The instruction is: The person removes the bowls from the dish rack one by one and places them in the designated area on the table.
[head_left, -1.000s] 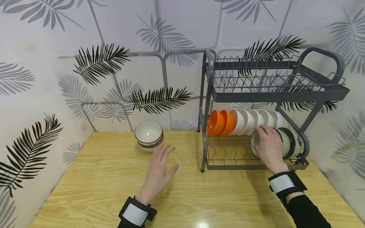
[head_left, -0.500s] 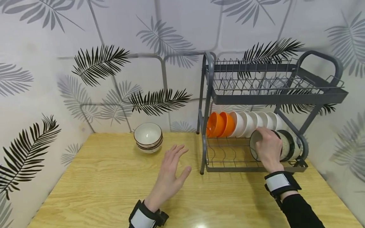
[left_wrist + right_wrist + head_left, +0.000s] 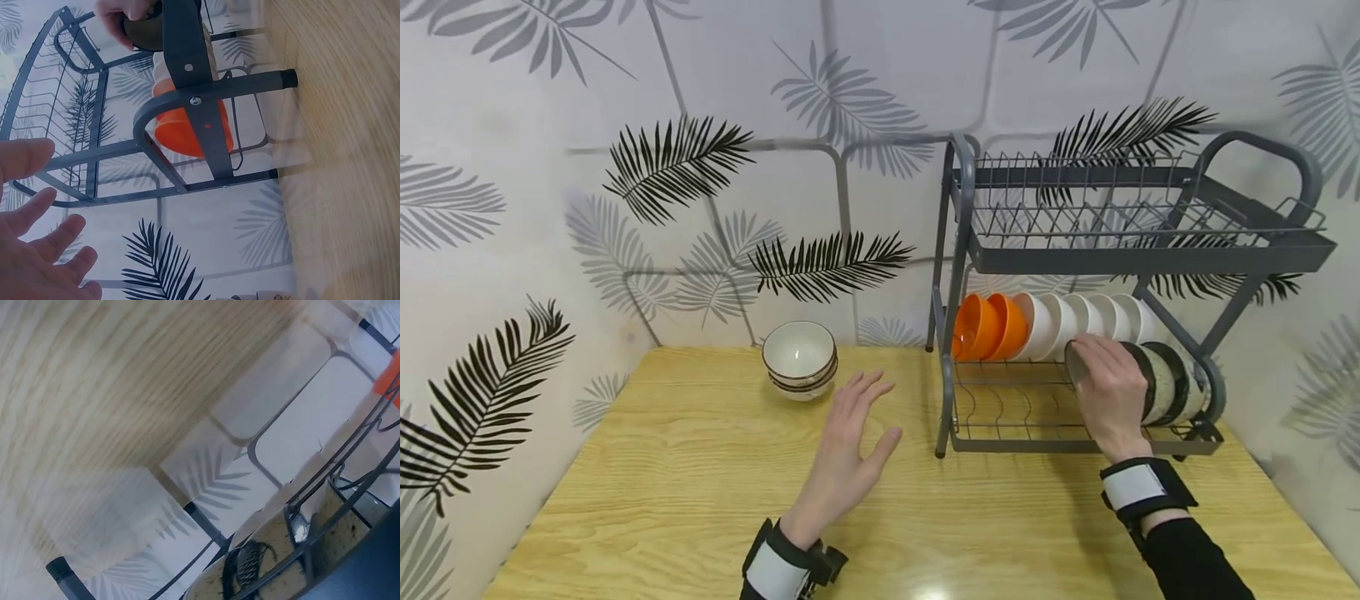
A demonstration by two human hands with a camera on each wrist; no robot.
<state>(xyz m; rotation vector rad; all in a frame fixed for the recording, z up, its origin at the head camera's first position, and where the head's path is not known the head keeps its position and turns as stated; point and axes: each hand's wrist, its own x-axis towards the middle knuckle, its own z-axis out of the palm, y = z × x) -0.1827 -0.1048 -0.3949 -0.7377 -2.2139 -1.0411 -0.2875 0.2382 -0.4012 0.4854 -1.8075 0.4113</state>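
Right hand: grasping. Its fingers curl over the upper rim of a bowl at the lower tier of a grey dish rack. The bowl stands on edge, its opening turned to the left; the hand covers much of it. Whether its base bears on the tier wires cannot be told.

Two speckled bowls with dark rims stand on edge just to the right of the held bowl, near the end of the tier. In the right wrist view they show behind the rack wires, their walls brownish with dark flecks.

Left hand: released. It is raised in front of the rack, to its left, fingers extended and thumb held apart. The left wrist view confirms the fingers are parted and clear of the rack frame.

Behind the held bowl, along the back of the same tier, a row of white bowls stands on edge, with orange bowls at its left end. A stack of pale bowls with brown rims sits upright on the wood-grain worktop, near the leaf-patterned wall and well apart from the rack.
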